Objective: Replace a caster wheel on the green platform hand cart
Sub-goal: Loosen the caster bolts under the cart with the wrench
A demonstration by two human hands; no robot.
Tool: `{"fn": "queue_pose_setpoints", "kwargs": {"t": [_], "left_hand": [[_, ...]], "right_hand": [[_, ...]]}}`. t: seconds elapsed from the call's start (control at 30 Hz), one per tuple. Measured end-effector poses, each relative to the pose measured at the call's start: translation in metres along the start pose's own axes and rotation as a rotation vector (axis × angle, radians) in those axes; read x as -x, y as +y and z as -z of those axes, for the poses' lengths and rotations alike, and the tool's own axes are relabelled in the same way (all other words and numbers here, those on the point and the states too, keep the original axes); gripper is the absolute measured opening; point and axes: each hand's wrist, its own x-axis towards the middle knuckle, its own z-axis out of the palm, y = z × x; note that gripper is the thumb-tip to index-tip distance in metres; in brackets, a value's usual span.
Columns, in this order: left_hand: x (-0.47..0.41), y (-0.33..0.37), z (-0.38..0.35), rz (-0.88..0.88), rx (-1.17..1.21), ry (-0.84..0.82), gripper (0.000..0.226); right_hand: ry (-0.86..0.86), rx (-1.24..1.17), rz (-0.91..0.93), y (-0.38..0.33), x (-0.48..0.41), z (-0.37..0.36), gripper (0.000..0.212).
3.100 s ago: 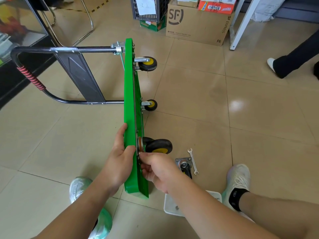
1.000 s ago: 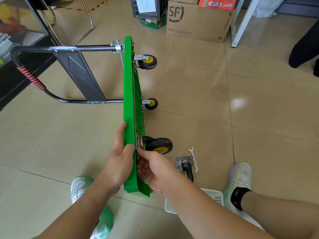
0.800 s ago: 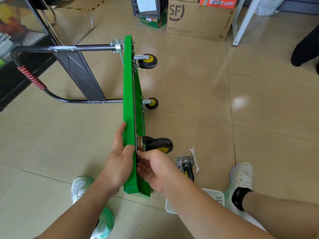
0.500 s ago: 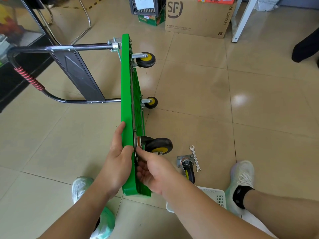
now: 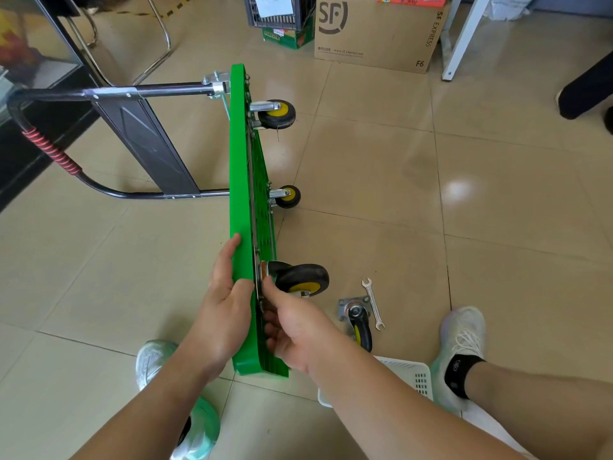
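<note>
The left hand (image 5: pixel 229 303) grips the near edge of a green cart (image 5: pixel 240 180) standing on its side on the floor, the right hand (image 5: pixel 298 330) curls at the base of the nearest caster wheel (image 5: pixel 303 278), its hold hidden, and further right lie a loose caster (image 5: pixel 358 322) and a wrench (image 5: pixel 373 302).

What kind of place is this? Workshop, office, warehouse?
Probably an office or shop back room, not a proper workshop. It has a glossy tiled floor, a courier's cardboard box beside a plastic crate, and a tubular chair frame. The green cart is being fixed on the bare floor.
</note>
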Motion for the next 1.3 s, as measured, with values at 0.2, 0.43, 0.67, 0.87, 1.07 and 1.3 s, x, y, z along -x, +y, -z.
{"fn": "queue_pose_setpoints", "kwargs": {"t": [0.2,0.43,0.67,0.87,1.07,1.3], "left_hand": [[-0.002,-0.004,0.002,-0.009,0.018,0.000,0.071],[-0.002,-0.007,0.002,-0.016,0.039,-0.005,0.067],[-0.003,-0.008,0.003,-0.015,0.032,-0.007,0.070],[-0.003,-0.009,0.003,-0.011,0.030,-0.008,0.069],[-0.002,-0.006,0.002,-0.003,0.021,0.008,0.070],[-0.002,-0.006,-0.001,-0.007,-0.001,0.007,0.068]], "right_hand": [[-0.032,-0.089,0.065,-0.003,0.003,0.002,0.008],[-0.067,-0.172,0.083,-0.002,0.012,-0.002,0.021],[0.059,-0.060,0.061,0.002,0.003,-0.006,0.030],[0.034,-0.086,0.067,-0.003,0.000,0.002,0.008],[-0.039,-0.154,0.105,0.003,-0.001,0.008,0.019],[0.053,0.031,0.196,0.021,-0.012,0.056,0.019]]}}
